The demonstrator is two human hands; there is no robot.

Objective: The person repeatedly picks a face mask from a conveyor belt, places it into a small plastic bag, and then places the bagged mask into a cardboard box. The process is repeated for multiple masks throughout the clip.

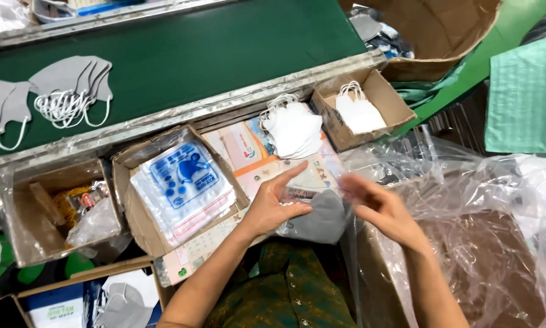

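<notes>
Grey face mask held in a clear plastic pouch, both hands at work above the lap.

The clear pouch (312, 195) is pinched at its top edge by the left hand (271, 206) and the right hand (379, 206), fingers closed on the film; the grey mask (321, 222) hangs inside, below. The opening is best kept taut and level so the mask seats flat, judged from the loose film.
</notes>
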